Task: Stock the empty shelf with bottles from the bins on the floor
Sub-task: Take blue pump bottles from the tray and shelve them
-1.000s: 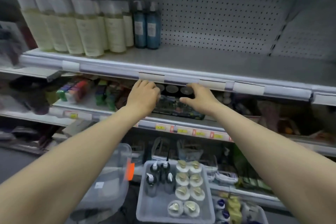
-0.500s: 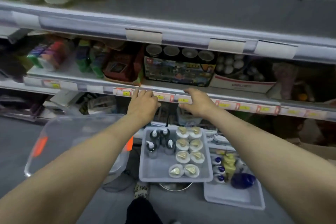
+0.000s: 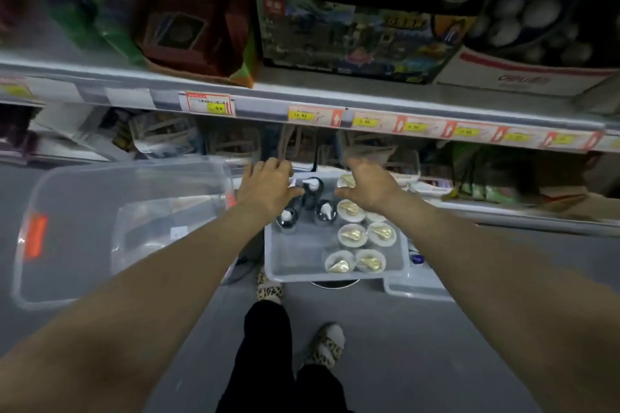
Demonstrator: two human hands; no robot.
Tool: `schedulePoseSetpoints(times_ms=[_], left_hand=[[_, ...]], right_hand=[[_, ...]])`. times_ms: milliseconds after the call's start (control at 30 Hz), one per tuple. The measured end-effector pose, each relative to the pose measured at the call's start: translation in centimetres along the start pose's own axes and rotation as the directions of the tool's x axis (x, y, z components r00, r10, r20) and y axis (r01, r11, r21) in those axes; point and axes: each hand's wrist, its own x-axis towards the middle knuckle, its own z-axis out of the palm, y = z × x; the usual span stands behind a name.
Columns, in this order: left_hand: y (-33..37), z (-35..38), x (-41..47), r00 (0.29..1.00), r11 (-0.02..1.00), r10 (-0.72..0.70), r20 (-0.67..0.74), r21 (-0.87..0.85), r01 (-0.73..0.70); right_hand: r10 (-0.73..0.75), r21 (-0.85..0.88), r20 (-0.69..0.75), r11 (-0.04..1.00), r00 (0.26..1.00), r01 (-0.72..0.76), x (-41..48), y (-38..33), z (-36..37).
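Both hands are held low over the grey bin (image 3: 335, 275) on the floor, judged as the reach for the next bottles. The left hand (image 3: 268, 189) is loosely spread and nothing is gripped. Its thumb lies just beside the pump head of the rearmost of the dark pump bottles (image 3: 288, 220); contact cannot be told through the blur. The right hand (image 3: 370, 189) is likewise spread, palm down, with nothing held, above the rear of the white gold-capped bottles (image 3: 380, 233). The dark bottles are grouped at the bin's left rear and the white ones in two columns at the right, so each hand is set over one kind, which would allow a two-handed pick. The shelf to be stocked is out of frame; only a lower shelf edge with price tags (image 3: 312, 116) is seen. One white bottle is partly covered by the right hand. The contents of the clear plastic tub (image 3: 100, 228) cannot be made out. A second tray (image 3: 419, 292) is mostly hidden behind the bin.
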Motion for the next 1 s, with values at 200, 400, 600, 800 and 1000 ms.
schedulePoseSetpoints(times_ms=[200, 400, 600, 800, 1000], left_hand=[[-1.4, 5.4, 1.5, 0.994, 0.993, -0.064, 0.092, -0.093, 0.073], [-1.9, 10.1, 3.5, 0.984, 0.95, -0.142, 0.107, -0.265, 0.166], [-3.2, 15.3, 4.7, 0.956, 0.872, -0.22, 0.193, -0.4, 0.281], [-4.7, 19.6, 3.4, 0.946, 0.723, -0.26, 0.195, -0.61, 0.324], [-4.9, 21.5, 2.9, 0.917, 0.557, -0.36, 0.169, -0.749, 0.357]], right_hand=[[0.064, 0.041, 0.066, 0.997, 0.996, -0.067, 1.9, 1.7, 4.7], [0.134, 0.066, 0.017, 0.989, 0.991, -0.135, 4.1, 3.8, 8.3], [0.179, 0.104, 0.013, 0.978, 0.984, -0.18, 6.6, 5.0, 12.3], [0.125, 0.208, 0.048, 0.969, 0.991, -0.132, 8.2, 5.0, 15.6], [0.03, 0.195, 0.145, 0.979, 0.989, -0.058, 9.5, 4.8, 16.9]])
